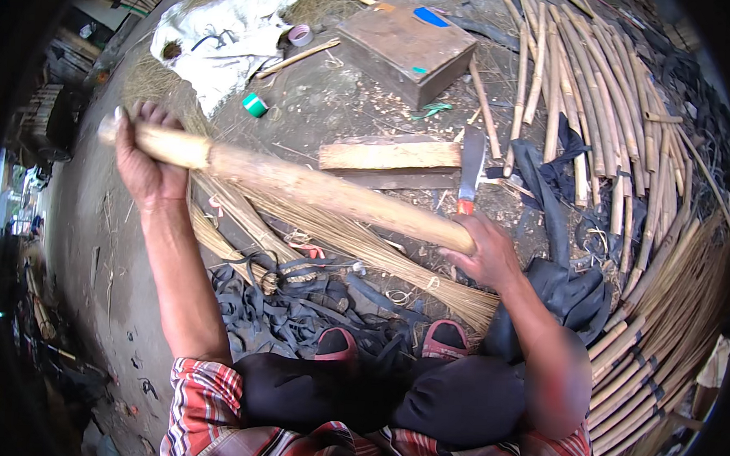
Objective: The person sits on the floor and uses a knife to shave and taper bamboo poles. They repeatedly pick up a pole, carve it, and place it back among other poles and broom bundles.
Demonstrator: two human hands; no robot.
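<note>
Pole (326, 190) is slanting across my view, held over the floor (91, 240), with one end at upper left and the other lower, near the middle right. At its left end I am closing my left hand (150, 157) around the paler section, thumb showing on the near side. Beyond that hand, a white sack (227, 34) is lying crumpled, and a green roll (255, 104) is resting just in front of it. Below the pole, I am seeing black strips (284, 318) lying in a tangle, while a pink roll (300, 35) is sitting farther off, beside the sack's right edge. Toward the middle, a bundle (380, 265) of thin stalks is running under the pole in my view, and two sandals (446, 337) are showing at its near side. Past the pole, a wood block (391, 157) is lying in front of a brown box (409, 46). Right of the block, a machete (471, 159) is lying with its red handle toward me. I am gripping the pole's right end with my right hand (488, 248), fingers wrapped over it. Farther right, curved canes (599, 100) are lying side by side, and shorter sticks (631, 386) are stacking up nearer me.
</note>
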